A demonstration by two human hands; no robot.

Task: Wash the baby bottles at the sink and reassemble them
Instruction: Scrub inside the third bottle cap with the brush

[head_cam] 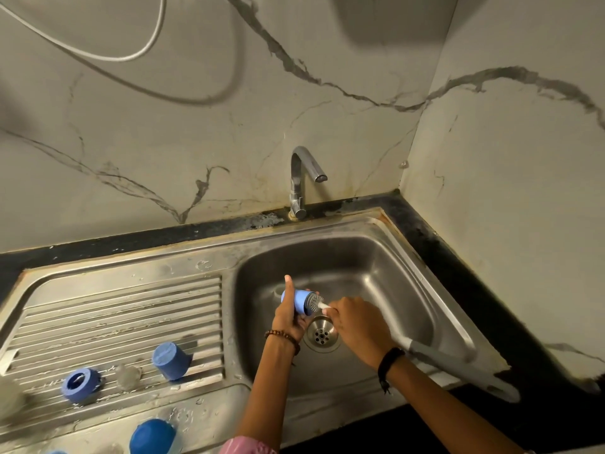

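Over the sink basin, my left hand grips a small blue bottle cap, thumb pointing up. My right hand grips the white stem of a bottle brush; its grey bristles are pushed into the cap's open end. The brush's long grey handle trails back to the right over the sink rim. On the ribbed drainboard lie a blue cap, a blue collar ring and a clear teat. A blue-capped bottle stands at the bottom edge.
The chrome tap stands behind the basin with no water running. The drain strainer sits just under my hands. Marble walls close in the corner at right, and a black counter edge borders the sink.
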